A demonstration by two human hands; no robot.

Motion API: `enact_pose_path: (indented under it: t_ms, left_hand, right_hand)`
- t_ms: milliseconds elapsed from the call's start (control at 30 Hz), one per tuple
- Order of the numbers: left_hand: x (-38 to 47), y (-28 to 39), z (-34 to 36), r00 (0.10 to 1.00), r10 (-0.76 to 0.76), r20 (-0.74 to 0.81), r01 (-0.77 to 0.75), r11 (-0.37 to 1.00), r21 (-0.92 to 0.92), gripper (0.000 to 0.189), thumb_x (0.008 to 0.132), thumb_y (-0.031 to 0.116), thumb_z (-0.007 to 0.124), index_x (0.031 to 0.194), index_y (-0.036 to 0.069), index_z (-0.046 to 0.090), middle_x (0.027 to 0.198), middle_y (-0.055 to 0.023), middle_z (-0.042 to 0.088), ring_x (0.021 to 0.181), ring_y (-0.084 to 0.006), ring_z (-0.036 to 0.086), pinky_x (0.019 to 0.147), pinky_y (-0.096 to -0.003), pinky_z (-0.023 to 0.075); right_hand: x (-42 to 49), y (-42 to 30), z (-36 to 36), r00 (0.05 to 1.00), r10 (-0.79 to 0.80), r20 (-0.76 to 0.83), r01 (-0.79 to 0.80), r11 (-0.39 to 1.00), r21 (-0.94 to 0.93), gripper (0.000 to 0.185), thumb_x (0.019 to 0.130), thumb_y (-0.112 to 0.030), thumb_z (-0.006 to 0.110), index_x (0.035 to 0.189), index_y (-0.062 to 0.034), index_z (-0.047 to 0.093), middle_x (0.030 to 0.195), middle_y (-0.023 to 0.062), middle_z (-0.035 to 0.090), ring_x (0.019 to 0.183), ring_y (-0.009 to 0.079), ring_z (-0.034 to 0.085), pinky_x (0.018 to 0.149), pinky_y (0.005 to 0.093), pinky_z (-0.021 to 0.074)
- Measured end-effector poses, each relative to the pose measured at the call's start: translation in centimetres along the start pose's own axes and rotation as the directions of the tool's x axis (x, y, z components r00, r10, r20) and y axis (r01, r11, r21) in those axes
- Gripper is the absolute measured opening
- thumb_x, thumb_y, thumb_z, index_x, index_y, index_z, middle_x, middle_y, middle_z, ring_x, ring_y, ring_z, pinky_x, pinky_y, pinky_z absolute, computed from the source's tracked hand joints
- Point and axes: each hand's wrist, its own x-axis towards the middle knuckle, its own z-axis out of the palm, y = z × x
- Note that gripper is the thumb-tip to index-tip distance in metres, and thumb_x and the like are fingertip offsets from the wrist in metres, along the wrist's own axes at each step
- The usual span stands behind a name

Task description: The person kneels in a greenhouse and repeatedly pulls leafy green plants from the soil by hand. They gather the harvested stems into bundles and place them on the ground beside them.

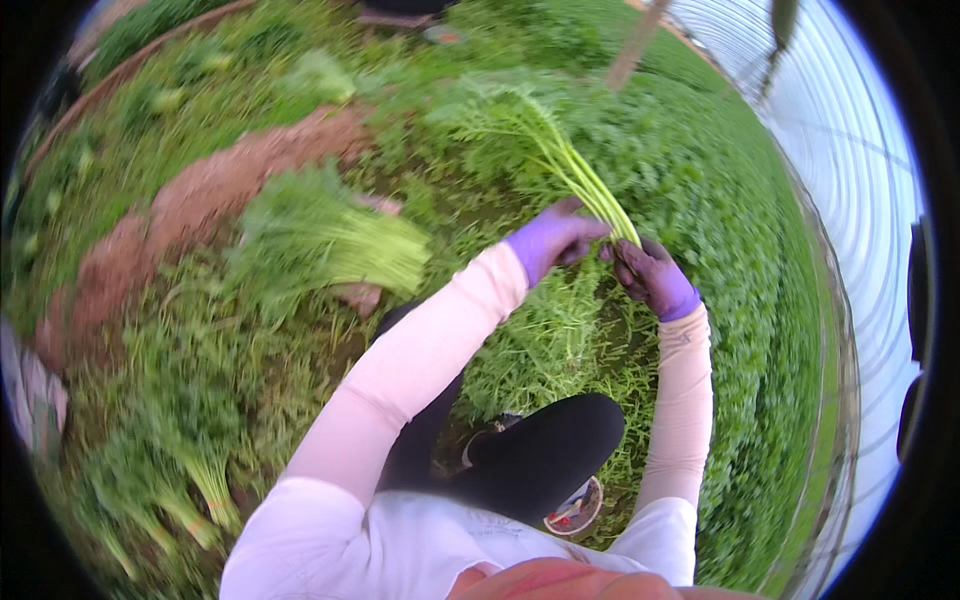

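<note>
My right hand (651, 279), in a purple glove, grips the root end of a small bunch of long-stemmed leafy greens (592, 184). The stalks tilt up and to the left, with feathery leaves at the far end. My left hand (556, 238), also gloved in purple, is at the lower stalks with its fingers bent. Motion blur hides whether those fingers pinch a stalk or only touch it. Left of my left hand lies a thick pile of cut greens (337, 232), stems facing me. Loose leaves and stems (551, 345) cover the ground below my hands.
Several banded bundles of greens (199, 487) lie at the lower left. A dense growing bed (742, 322) runs along the right, beside the plastic greenhouse wall (862, 150). A small round container (576, 510) stands by my bent leg. Bare soil (202, 184) forms a ridge at left; a post (636, 45) rises ahead.
</note>
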Motion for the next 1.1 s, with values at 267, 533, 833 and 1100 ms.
enact_pose_path:
  t_ms: [267, 533, 833, 1100]
  left_hand:
    - [-11.7, 3.9, -12.6, 0.790, 0.225, -0.571, -0.243, 0.969, 0.045, 0.028, 0.093, 0.024, 0.062, 0.114, 0.006, 0.066, 0.100, -0.0021, 0.071, 0.057, -0.0031, 0.038, 0.052, -0.0192, 0.0294]
    - [-20.6, 4.0, -20.0, 0.598, -0.164, -0.785, 0.799, 0.194, 0.569, 0.041, 0.086, 0.040, 0.067, 0.102, 0.002, 0.071, 0.095, -0.0133, 0.072, 0.078, -0.0241, 0.066, 0.074, -0.0357, 0.0518]
    - [-13.2, 4.5, -12.3, 0.923, 0.265, -0.278, 0.232, 0.192, 0.954, 0.028, 0.089, 0.020, 0.062, 0.114, 0.008, 0.066, 0.107, -0.0150, 0.067, 0.100, -0.0339, 0.063, 0.086, -0.0418, 0.0502]
    - [-11.4, 5.5, 7.9, 0.975, 0.117, 0.187, -0.184, 0.902, 0.392, 0.067, 0.098, 0.046, 0.050, 0.149, 0.006, 0.032, 0.143, -0.0139, 0.048, 0.090, -0.0145, 0.062, 0.077, -0.0258, 0.0488]
  right_hand:
    - [9.7, 5.1, 11.3, 0.923, 0.049, 0.381, 0.006, 0.990, -0.143, 0.033, 0.101, -0.030, 0.052, 0.117, -0.0023, 0.061, 0.070, -0.0031, 0.056, 0.055, 0.0034, 0.043, 0.049, 0.0178, 0.0323]
    - [27.3, 14.3, 21.4, 0.703, 0.235, 0.671, 0.049, 0.925, -0.376, 0.030, 0.099, -0.034, 0.055, 0.110, -0.0089, 0.066, 0.076, -0.0026, 0.061, 0.055, 0.0058, 0.045, 0.051, 0.0204, 0.0363]
    - [29.0, 12.1, 14.4, 0.765, 0.568, 0.303, -0.114, 0.582, -0.805, 0.059, 0.082, -0.055, 0.070, 0.093, 0.0035, 0.071, 0.095, 0.0179, 0.072, 0.074, 0.0243, 0.070, 0.072, 0.0364, 0.0581]
    - [21.1, 6.1, -4.7, 0.871, -0.004, -0.491, -0.453, 0.382, -0.806, 0.033, 0.086, -0.025, 0.058, 0.111, -0.0079, 0.072, 0.122, 0.0184, 0.064, 0.112, 0.0335, 0.064, 0.096, 0.0428, 0.0510]
